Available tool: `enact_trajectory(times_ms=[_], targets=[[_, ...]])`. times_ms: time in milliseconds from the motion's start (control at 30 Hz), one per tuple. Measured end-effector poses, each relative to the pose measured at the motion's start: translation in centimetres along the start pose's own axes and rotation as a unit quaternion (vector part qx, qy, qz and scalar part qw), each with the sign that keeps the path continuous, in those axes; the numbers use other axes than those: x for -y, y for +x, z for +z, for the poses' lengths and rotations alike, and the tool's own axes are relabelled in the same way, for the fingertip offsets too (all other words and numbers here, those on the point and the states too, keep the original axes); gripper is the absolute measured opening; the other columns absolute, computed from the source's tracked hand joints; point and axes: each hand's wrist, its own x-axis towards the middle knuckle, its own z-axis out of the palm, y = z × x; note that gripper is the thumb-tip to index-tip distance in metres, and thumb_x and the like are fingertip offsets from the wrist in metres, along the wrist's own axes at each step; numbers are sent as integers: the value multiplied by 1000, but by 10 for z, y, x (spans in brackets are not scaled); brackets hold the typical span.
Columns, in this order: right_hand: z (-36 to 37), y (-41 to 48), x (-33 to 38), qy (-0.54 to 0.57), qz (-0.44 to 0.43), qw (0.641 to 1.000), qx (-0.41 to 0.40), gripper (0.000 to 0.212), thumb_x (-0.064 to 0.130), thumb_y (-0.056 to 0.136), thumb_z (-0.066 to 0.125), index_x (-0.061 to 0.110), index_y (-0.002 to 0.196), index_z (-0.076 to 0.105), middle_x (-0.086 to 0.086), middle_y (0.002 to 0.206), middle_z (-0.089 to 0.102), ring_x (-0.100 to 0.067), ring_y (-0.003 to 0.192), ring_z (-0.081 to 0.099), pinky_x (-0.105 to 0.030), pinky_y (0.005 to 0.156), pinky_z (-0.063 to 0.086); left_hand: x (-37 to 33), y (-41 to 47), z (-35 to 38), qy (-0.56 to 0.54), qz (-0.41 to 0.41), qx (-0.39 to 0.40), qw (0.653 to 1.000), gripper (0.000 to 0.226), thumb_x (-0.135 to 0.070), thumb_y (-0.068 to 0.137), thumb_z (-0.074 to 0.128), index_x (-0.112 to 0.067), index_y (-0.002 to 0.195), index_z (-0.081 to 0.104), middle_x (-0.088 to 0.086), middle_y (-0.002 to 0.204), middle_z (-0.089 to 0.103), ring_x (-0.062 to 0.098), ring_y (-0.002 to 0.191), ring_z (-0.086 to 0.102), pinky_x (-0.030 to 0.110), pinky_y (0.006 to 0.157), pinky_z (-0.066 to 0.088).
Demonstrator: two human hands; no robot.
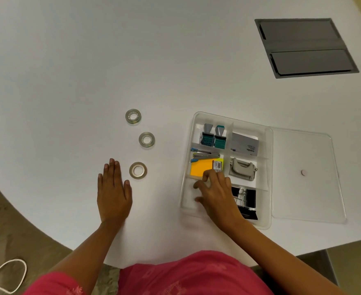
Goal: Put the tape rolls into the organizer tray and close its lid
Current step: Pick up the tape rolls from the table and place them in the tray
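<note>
Three clear tape rolls lie flat on the white table: a far roll (133, 116), a middle roll (146, 139) and a near roll (138, 170). My left hand (113, 192) rests flat on the table, fingers apart, just left of the near roll and not touching it. The clear organizer tray (269, 158) sits to the right, its clear lid (305, 175) swung open flat on its right side. My right hand (215, 192) hovers over the tray's near-left compartment with fingers spread, holding nothing.
The tray holds stamps (213, 137), a grey box (245, 145), a stapler (205, 155), an orange and yellow pad (200, 169), a hole punch (242, 169) and black binder clips (247, 201). A dark grey hatch (305, 47) is set into the table far right. The table edge curves close by me.
</note>
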Motion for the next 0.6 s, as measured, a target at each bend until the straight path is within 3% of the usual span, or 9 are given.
enact_trajectory(times_ms=[133,267,433,533,600], targets=[[-2,28,33,56,-77,994,-48,36,10,63,85,12,95,68,-12,99,64,-29,89,61,-37,68,50,0,0,0,2,-2,0,1000,61,-28,94,30,-11,151,16,5,161,16,20,150,12,38,123,11],[6,61,70,50,-168,984,-16,42,-2,72,74,5,111,63,-18,115,61,-30,101,58,-36,78,51,0,0,1,4,-2,-1,1000,61,-29,95,28,-12,152,15,5,161,17,18,150,11,38,123,12],[26,93,100,68,-203,975,63,63,-5,85,61,9,142,37,-25,151,28,-39,132,34,-45,105,39,1,0,1,2,-7,0,1000,60,-30,96,26,-12,152,15,5,161,16,18,150,10,39,123,12],[37,100,107,30,-234,969,67,60,0,89,59,12,143,35,-21,155,20,-36,136,29,-42,108,38,1,1,1,-4,-9,2,1000,59,-31,97,26,-12,152,15,4,161,15,16,150,9,39,123,12],[43,101,109,10,-252,966,59,52,2,88,60,11,136,43,-21,150,31,-34,130,38,-39,102,43,1,1,1,-8,-12,3,1000,59,-31,97,27,-13,152,14,3,161,14,15,150,8,39,123,12]])
